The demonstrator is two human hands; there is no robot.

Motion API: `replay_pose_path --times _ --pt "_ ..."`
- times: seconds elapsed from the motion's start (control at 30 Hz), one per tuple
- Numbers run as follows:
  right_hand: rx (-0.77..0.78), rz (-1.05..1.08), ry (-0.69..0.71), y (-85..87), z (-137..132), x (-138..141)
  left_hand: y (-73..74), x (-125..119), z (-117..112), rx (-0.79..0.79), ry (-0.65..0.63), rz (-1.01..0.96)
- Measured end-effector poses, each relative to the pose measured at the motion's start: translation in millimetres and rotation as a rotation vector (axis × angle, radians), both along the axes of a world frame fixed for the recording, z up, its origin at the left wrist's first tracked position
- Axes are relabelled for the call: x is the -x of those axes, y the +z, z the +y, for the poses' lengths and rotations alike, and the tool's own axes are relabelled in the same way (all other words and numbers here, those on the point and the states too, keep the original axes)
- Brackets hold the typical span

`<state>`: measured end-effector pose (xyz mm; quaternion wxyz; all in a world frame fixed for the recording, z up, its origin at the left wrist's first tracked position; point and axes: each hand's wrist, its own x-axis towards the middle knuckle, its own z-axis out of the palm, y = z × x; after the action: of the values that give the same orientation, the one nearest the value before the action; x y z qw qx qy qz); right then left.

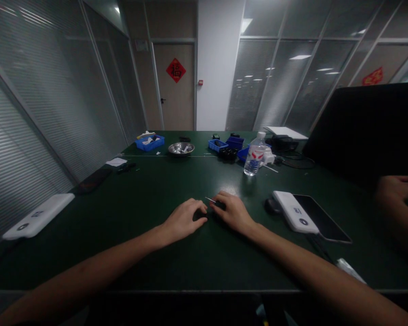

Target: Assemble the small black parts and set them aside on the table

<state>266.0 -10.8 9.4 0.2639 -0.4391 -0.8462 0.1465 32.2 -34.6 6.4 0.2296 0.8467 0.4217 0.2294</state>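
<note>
My left hand and my right hand rest close together on the dark green table, fingers curled inward. Between them lies a small dark object with a thin metal pin sticking out to the left; my right fingers are closed on it. My left fingertips curl down beside it, and whether they grip anything is hidden. The light is dim and the small part cannot be made out clearly.
A water bottle stands beyond my hands. Blue bins, a metal bowl and more blue bins sit at the far side. White devices and a dark tablet lie left and right. Another person's hand shows at the right.
</note>
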Motion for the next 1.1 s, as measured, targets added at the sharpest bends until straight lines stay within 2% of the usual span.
replay_pose_path --times 0.13,0.23,0.33,0.53,0.63,0.73,1.0,1.1 --pt "0.01 -0.005 0.007 1.6 -2 1 1.1 9 0 -0.004 -0.037 0.108" --pt "0.026 -0.023 0.015 4.2 -4 2 2.8 37 11 0.022 -0.017 0.151" --pt "0.051 -0.041 0.019 7.3 -7 3 -0.4 92 36 0.033 0.094 0.16" --pt "0.049 -0.051 0.028 6.9 -6 3 -13.5 239 94 -0.146 0.5 0.294" --pt "0.039 -0.054 0.036 3.2 -3 2 -14.6 285 105 -0.132 0.621 0.349" --pt "0.035 -0.057 0.035 0.9 -2 1 -12.4 299 106 -0.085 0.656 0.342" --pt "0.037 -0.025 0.047 4.4 -6 0 -9.8 295 99 -0.125 0.692 0.323" --pt "0.033 -0.03 0.048 5.7 -7 1 -10.2 294 98 -0.161 0.662 0.307"
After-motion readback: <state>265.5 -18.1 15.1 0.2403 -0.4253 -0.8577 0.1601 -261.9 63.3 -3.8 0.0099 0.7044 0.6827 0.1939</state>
